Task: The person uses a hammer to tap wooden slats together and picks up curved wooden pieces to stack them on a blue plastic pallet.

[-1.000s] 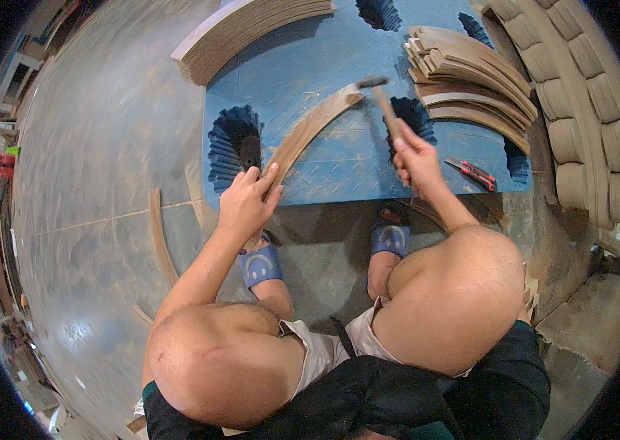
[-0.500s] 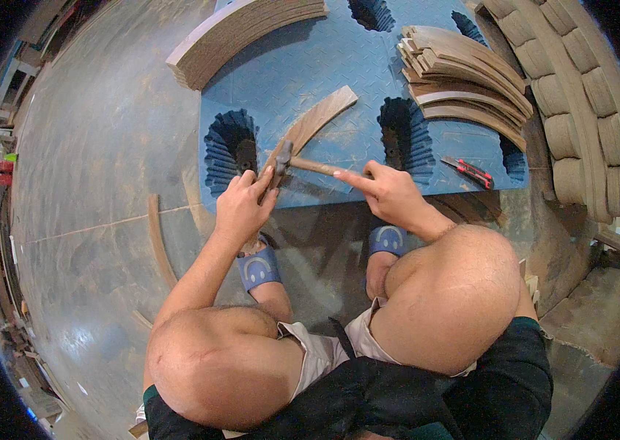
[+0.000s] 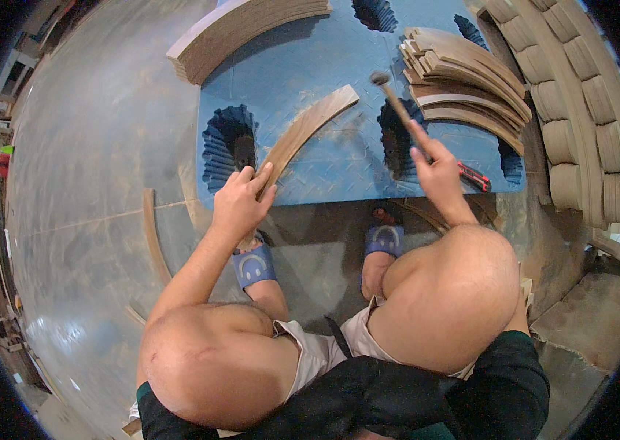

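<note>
A curved wooden strip [image 3: 315, 119] lies slantwise on a blue plastic pallet [image 3: 303, 70]. My left hand [image 3: 240, 205] grips its near end, fingers and thumb around the wood at the pallet's edge. In my right hand [image 3: 440, 176] is a hammer [image 3: 400, 108], held by its wooden handle. The hammer head is raised away from the strip, to its right, and looks slightly blurred. Just beside my right hand lies a red and black utility knife [image 3: 477, 178], partly hidden by it.
Curved wooden pieces [image 3: 464, 70] are piled at the pallet's right, with a neat curved stack [image 3: 248, 33] at the far left. Deep ribbed holes [image 3: 229, 143] open in the pallet. Bundled brown curved pieces [image 3: 566, 125] stand at right. A loose strip [image 3: 153, 235] lies on the floor.
My right hand has swung the hammer up and to the right, off the strip's near end. My left hand stays on the strip, which has barely shifted.
</note>
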### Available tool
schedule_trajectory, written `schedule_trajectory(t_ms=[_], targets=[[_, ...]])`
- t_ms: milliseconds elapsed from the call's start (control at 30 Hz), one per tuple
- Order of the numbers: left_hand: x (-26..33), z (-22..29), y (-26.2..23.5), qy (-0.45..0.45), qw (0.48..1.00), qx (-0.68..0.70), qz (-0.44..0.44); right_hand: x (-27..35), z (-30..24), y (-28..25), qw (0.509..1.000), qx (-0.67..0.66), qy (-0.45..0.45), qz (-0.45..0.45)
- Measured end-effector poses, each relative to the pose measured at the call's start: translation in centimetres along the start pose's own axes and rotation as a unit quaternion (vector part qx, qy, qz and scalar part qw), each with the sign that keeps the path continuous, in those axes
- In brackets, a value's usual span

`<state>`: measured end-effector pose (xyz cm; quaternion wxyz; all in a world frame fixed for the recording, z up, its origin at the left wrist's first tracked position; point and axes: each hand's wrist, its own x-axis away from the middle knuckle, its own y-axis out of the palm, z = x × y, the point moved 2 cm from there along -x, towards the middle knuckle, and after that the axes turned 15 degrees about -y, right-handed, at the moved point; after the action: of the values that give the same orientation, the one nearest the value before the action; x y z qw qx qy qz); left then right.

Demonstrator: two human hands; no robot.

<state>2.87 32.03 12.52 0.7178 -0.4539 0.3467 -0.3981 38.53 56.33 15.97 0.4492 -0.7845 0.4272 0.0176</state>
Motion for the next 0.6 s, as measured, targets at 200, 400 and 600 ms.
schedule_trajectory(t_ms=[200, 400, 600], targets=[[0.0, 0.0, 0.0, -0.005, 1.0, -0.009, -0.008, 0.5, -5.7, 4.6, 0.966, 0.053, -0.149, -0.203], [-0.1, -0.1, 0.1, -0.002, 1.0, -0.007, -0.007, 1.8, -2.1, 4.5, 0.993, 0.058, -0.03, -0.097], [0.0, -0.3, 0.4, -0.003, 1.0, -0.003, 0.01, 0.5, 0.8, 0.6, 0.996, -0.055, 0.067, 0.005]])
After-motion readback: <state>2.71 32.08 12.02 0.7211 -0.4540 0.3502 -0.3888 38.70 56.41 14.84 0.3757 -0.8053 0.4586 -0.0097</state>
